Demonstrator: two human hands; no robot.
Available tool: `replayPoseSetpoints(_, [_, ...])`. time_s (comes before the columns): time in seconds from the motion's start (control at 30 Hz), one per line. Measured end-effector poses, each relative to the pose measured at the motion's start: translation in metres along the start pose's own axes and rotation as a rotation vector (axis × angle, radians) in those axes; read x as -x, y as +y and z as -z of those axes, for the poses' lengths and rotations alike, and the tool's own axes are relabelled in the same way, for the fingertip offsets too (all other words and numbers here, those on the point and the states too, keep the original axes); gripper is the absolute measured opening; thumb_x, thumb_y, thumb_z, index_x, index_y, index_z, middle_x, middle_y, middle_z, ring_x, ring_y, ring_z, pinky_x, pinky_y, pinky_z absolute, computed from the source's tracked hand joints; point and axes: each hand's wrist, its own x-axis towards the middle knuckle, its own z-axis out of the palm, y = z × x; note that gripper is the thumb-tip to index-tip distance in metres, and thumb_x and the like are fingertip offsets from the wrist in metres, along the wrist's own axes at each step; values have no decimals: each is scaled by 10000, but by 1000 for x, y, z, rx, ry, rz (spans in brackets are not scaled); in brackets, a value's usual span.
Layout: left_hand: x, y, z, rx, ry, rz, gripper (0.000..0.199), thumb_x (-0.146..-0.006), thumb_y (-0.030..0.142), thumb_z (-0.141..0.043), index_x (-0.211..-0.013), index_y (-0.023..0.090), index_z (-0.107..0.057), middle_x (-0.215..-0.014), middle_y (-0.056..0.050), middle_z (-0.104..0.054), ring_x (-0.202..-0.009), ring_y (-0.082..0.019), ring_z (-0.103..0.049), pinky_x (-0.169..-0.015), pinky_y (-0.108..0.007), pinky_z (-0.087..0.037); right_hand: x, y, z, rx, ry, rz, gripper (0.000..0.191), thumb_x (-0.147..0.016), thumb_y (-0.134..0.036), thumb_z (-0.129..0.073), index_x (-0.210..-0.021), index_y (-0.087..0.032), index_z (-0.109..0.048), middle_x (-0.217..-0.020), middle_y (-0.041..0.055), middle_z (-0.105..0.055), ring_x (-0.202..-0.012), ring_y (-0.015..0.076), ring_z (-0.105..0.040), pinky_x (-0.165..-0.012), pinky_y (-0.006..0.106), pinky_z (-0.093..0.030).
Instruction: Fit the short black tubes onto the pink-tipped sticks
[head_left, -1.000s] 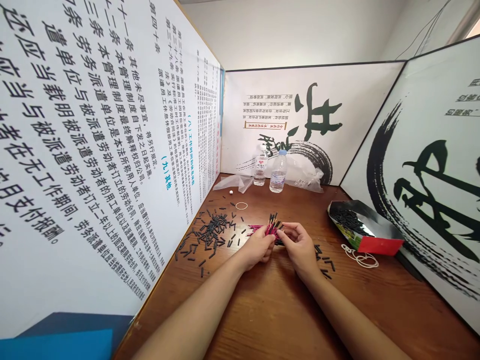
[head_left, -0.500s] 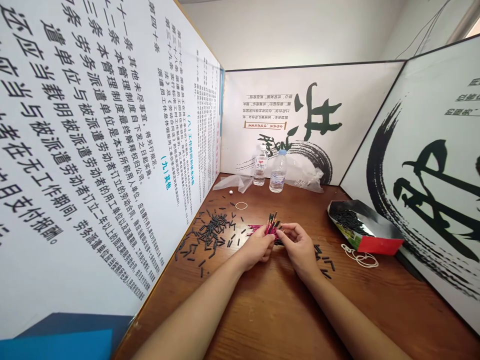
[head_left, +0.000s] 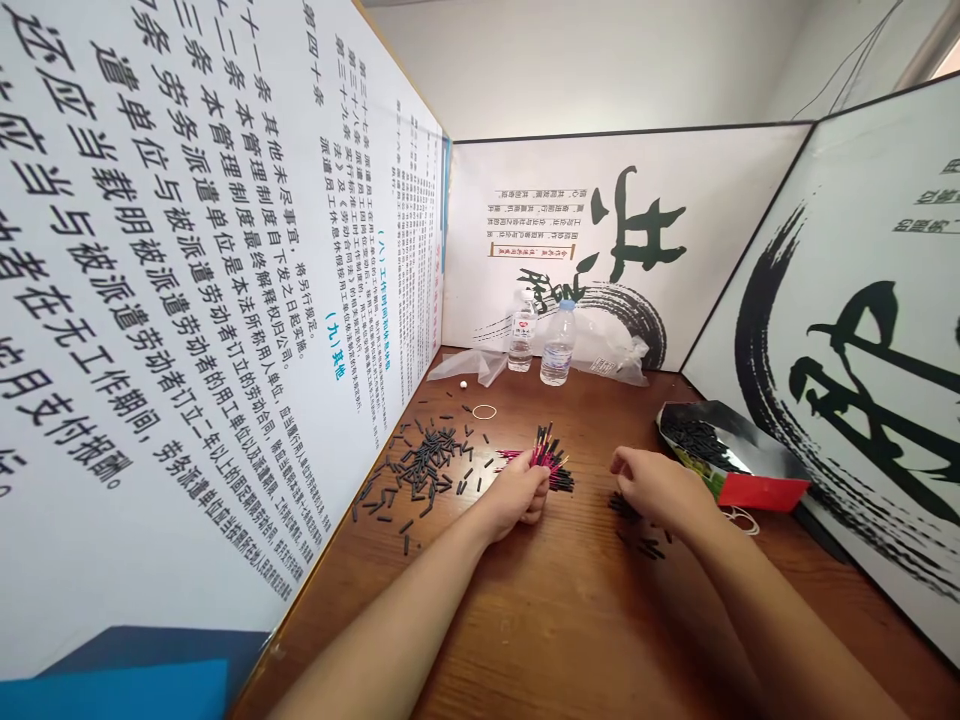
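Note:
My left hand point(head_left: 519, 492) is wrapped round a bundle of thin sticks point(head_left: 546, 446), pink lower down with black pieces at the upper ends. Behind it and beside it on the brown table lie more pink sticks with black ends point(head_left: 561, 478). Over a small group of loose black pieces point(head_left: 649, 547) at the right is my right hand point(head_left: 646, 480), its fingers bent together; whether they hold anything is hidden. A wide scatter of short black pieces point(head_left: 429, 462) lies to the left of my left hand.
Two clear bottles point(head_left: 520, 338) point(head_left: 556, 350) and plastic bags point(head_left: 469, 367) stand or lie at the back. An open packet point(head_left: 720, 450) of black pieces is at the right, with white bands point(head_left: 742, 520) beside it. Printed panels point(head_left: 555, 240) enclose the table.
My right hand has moved right, away from the bundle, to the loose black pieces. My left hand still grips the sticks in about the same place.

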Motion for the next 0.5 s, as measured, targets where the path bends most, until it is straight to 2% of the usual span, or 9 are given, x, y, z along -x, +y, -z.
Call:
replayPoseSetpoints(0.1, [1,1,0,4,-10,0,253,-750,300,-537,-809,231,-302,-560,115,-251,-390,-28,-151,-415,-180,-67,1,10,3,79,-114,7,152,-699,-178,-560,-805,-240,-650,-839,37,-706,-739,206,-623,-538,270,-256])
replayPoseSetpoints(0.17, [2,2,-1,1,-12,4,259,-750,303,-542,-809,231,-301,-560,116,-243,-391,-27,-145,-420,-181,-63,1,13,-1,98,-145,30,177,-664,-162,-583,-798,-249,-660,-843,32,-706,-743,206,-629,-532,264,-255])
replayPoseSetpoints(0.33, [4,3,-1,-7,-16,12,249,-746,279,-547,-831,231,-318,-566,115,-244,-399,-28,-144,-431,-186,-62,-1,13,-11,89,-130,65,160,-640,-140,-589,-722,-254,-665,-820,29,-701,-746,212,-635,-533,261,-280])
replayPoseSetpoints(0.5, [3,3,-1,-5,-18,10,218,-755,264,-529,-838,234,-330,-561,115,-250,-398,-32,-141,-432,-193,-60,-1,10,-11,80,-136,41,140,-634,-125,-572,-662,-235,-654,-771,50,-696,-702,219,-630,-529,271,-289])
